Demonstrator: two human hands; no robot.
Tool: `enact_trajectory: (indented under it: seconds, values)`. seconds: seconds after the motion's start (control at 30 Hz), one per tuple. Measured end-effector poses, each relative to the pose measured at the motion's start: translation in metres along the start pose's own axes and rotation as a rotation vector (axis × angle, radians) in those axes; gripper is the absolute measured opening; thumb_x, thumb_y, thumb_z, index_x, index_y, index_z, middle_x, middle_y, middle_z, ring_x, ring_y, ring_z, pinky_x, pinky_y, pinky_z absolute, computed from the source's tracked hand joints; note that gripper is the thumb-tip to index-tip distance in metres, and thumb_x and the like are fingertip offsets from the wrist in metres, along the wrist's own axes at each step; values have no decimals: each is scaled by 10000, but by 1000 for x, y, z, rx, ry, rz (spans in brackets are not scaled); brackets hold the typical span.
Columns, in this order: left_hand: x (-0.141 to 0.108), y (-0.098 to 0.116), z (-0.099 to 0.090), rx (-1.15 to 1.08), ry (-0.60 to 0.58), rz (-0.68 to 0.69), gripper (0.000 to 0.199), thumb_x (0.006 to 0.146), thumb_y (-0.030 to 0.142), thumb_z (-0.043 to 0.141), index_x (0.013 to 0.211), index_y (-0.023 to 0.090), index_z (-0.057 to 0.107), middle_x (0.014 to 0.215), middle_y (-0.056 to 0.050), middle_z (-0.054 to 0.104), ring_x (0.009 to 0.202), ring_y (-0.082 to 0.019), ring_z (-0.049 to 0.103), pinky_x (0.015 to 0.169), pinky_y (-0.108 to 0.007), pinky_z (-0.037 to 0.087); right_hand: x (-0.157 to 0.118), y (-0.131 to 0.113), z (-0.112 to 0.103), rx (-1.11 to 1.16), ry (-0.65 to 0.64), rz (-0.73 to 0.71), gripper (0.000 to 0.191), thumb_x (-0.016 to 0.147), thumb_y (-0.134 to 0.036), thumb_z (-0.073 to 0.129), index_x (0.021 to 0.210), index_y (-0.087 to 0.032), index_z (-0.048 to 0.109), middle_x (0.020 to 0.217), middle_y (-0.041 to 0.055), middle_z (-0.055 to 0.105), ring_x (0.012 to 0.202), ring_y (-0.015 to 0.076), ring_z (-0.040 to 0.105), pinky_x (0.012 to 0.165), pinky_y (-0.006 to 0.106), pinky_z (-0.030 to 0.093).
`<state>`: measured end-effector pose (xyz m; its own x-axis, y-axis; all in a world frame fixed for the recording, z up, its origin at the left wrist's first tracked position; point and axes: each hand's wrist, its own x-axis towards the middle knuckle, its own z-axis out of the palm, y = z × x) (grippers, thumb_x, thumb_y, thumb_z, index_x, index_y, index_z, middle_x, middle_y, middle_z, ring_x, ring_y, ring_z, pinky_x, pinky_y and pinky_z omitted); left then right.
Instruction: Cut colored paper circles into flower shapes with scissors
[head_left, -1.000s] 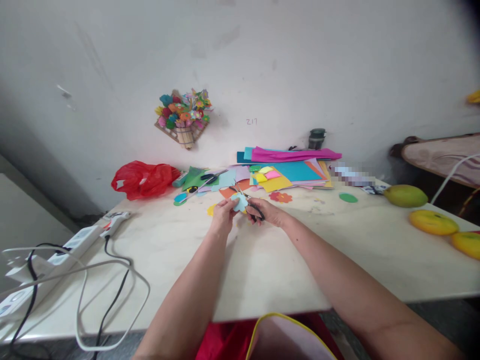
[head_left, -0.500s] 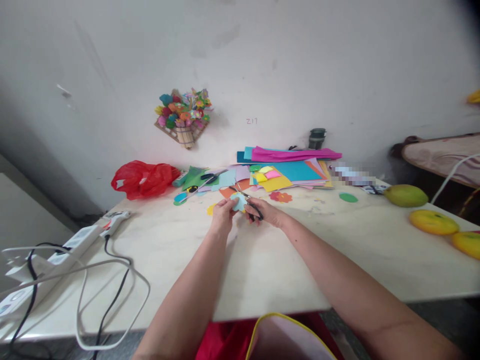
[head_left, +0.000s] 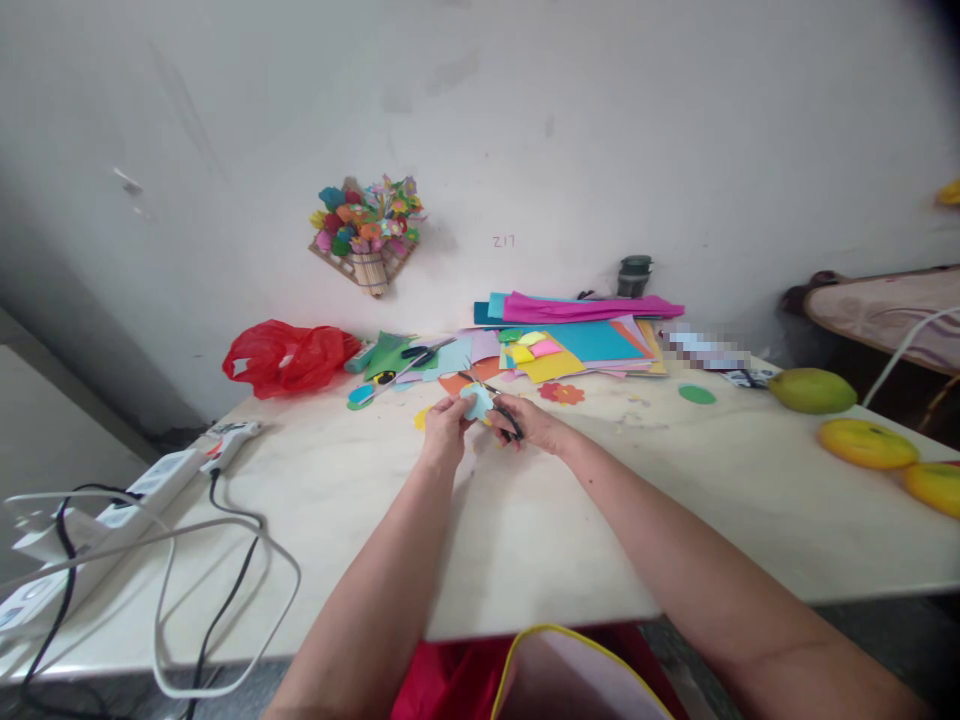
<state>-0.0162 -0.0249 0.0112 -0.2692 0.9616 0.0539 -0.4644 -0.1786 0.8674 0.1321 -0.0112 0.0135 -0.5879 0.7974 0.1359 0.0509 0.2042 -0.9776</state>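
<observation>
Between the fingers of my left hand [head_left: 446,425] is a light blue piece of paper [head_left: 478,402] with a scalloped, flower-like edge. My right hand [head_left: 529,424] is closed round the dark handles of a pair of scissors [head_left: 512,425]. The scissor blades lie at the right and far edge of the paper. Just beyond my right hand, red and orange flower-shaped cutouts [head_left: 562,394] rest on the table. A yellow cutout [head_left: 421,418] shows beside my left hand, partly covered by it.
Coloured sheets [head_left: 600,345] are stacked at the back by the wall. A red plastic bag [head_left: 289,360] and a second pair of scissors [head_left: 420,355] lie back left. A power strip [head_left: 150,500] with loose cables takes up the left side. Mango-like fruit [head_left: 814,391] sits on the right.
Both hands stay in nearly the same place. The scissors have shifted very slightly in my right hand against the edge of the blue paper.
</observation>
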Motion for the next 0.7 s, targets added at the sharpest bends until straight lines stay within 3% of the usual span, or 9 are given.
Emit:
enact_trajectory:
  seconds: [0.23,0.5,0.7]
  values:
    - [1,0,-1,-7,-13,0,277,461,240,793,527,140,544,523,22,547,514,-85,522,565,-227,440,5,6,0,-25,37,29,344,730,-472,630,857,-186,489,527,-56,504,406,100,499,295,193,337]
    - [5,4,-8,34,-40,-16,272,457,219,796,512,140,542,496,29,530,488,-81,510,548,-228,427,2,-7,5,-66,101,137,275,699,-376,670,820,-192,504,475,-65,481,333,90,451,247,191,268]
    - [8,8,-17,80,-86,-38,286,454,225,812,511,139,546,527,13,562,489,-85,527,512,-219,420,-2,-11,-3,-109,87,112,204,685,-310,666,780,-181,540,452,-56,482,333,92,451,257,194,248]
